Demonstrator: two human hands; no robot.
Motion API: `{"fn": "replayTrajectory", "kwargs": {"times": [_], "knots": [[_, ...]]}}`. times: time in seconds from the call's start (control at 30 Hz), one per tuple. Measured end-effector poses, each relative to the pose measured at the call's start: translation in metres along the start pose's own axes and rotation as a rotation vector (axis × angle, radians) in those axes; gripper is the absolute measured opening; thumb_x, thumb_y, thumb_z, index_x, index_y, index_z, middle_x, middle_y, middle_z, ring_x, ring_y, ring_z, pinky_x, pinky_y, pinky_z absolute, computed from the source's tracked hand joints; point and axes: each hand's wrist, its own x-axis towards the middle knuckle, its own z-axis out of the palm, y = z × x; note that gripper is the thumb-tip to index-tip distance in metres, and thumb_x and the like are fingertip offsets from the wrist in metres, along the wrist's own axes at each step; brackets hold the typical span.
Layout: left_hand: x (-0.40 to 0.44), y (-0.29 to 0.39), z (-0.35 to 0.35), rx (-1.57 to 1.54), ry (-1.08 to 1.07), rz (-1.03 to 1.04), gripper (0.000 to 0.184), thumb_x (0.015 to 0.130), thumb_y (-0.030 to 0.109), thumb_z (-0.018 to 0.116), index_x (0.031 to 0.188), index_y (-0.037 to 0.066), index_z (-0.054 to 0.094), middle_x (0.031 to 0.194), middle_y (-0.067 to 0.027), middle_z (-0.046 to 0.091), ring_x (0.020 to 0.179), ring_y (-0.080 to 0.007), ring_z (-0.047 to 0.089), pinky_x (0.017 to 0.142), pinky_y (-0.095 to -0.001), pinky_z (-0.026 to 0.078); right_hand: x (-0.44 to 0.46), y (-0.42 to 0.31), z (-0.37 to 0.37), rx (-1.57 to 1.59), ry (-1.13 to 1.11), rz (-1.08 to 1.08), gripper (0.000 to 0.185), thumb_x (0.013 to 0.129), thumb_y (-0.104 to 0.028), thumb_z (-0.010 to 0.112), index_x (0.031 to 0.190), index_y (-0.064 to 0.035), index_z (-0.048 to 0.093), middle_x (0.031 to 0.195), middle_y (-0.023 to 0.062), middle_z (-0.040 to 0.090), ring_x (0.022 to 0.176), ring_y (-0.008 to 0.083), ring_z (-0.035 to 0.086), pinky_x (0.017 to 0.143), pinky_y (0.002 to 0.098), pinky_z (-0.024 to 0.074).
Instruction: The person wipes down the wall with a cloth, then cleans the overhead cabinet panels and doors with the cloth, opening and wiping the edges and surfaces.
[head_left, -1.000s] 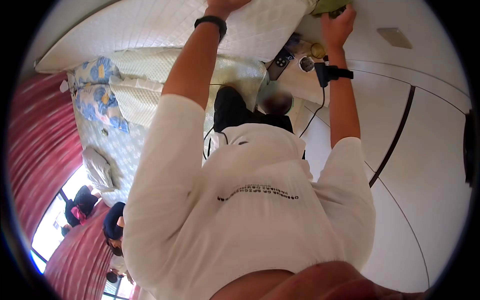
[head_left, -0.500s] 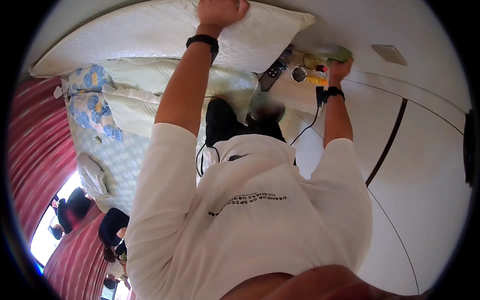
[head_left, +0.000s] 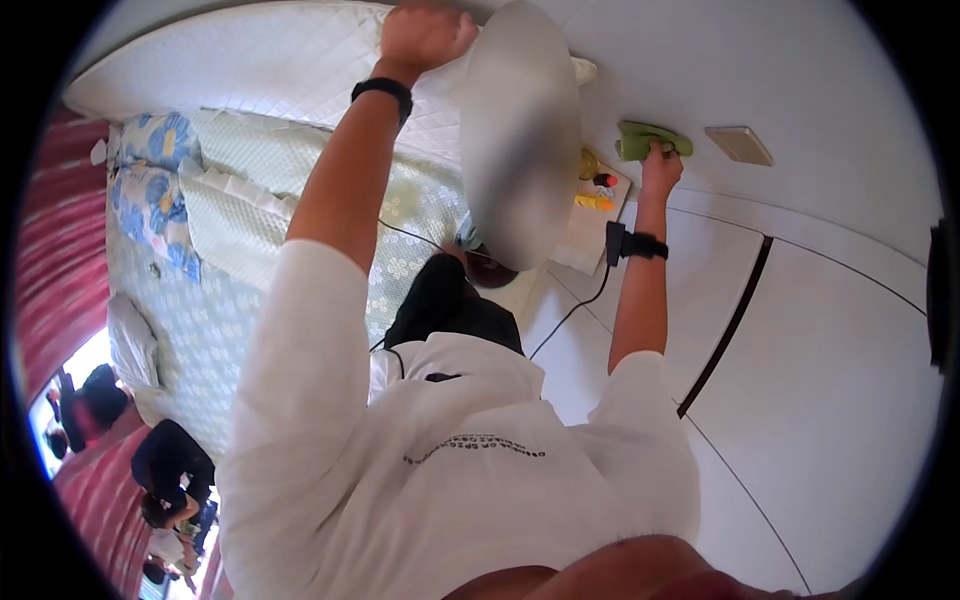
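At the top, my left hand point(head_left: 425, 38) is closed in a fist at the edge of a white quilted panel point(head_left: 260, 60); whatever it grips is hidden. My right hand point(head_left: 660, 170) pinches a folded green cloth point(head_left: 637, 142) against the pale wall point(head_left: 740, 60). A flat beige wall plate point(head_left: 740, 145) is just right of the cloth. Below and left of the cloth, a small table point(head_left: 590, 240) bears a yellow glass point(head_left: 590, 163), a red and black item point(head_left: 604, 180) and a yellow tube point(head_left: 594, 202). A large blurred grey oval point(head_left: 520, 130) covers part of the panel and table.
A bed with a pale green patterned cover point(head_left: 230, 350) and floral pillows point(head_left: 155, 205) lies left. White cabinet doors point(head_left: 800, 340) stand right. A black cable point(head_left: 572, 318) runs from my right wrist. Several people point(head_left: 170, 460) are by the pink curtains point(head_left: 60, 280) at lower left.
My right hand and the green cloth have moved lower in the view, and the cloth now shows more fully. The grey oval has grown much larger. The people at lower left have shifted.
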Motion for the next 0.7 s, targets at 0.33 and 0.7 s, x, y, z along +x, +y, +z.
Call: {"fn": "replayTrajectory", "kwargs": {"times": [0.33, 0.7], "knots": [[-0.034, 0.055, -0.051, -0.003, -0.303, -0.063, 0.052, 0.099, 0.040, 0.048, 0.135, 0.002, 0.054, 0.143, -0.0166, 0.053, 0.138, -0.0318, 0.044, 0.110, -0.0518, 0.038, -0.053, -0.092, 0.009, 0.414, -0.340, -0.062, 0.065, 0.091, -0.010, 0.065, 0.148, -0.0089, 0.034, 0.134, 0.0166, 0.055, 0.114, 0.0289, 0.061, 0.080, 0.0477, 0.0603], [-0.153, 0.162, -0.099, -0.718, -0.651, -0.136, 0.063, 0.086, 0.021, 0.069, 0.142, 0.008, 0.045, 0.131, -0.0196, 0.061, 0.121, -0.0402, 0.056, 0.103, -0.0468, 0.045, -0.108, -0.104, -0.121, 0.234, -0.319, -0.417, 0.064, 0.086, -0.009, 0.068, 0.146, -0.0081, 0.046, 0.123, 0.0159, 0.065, 0.103, 0.0208, 0.065, 0.084, 0.0335, 0.0543]]}}
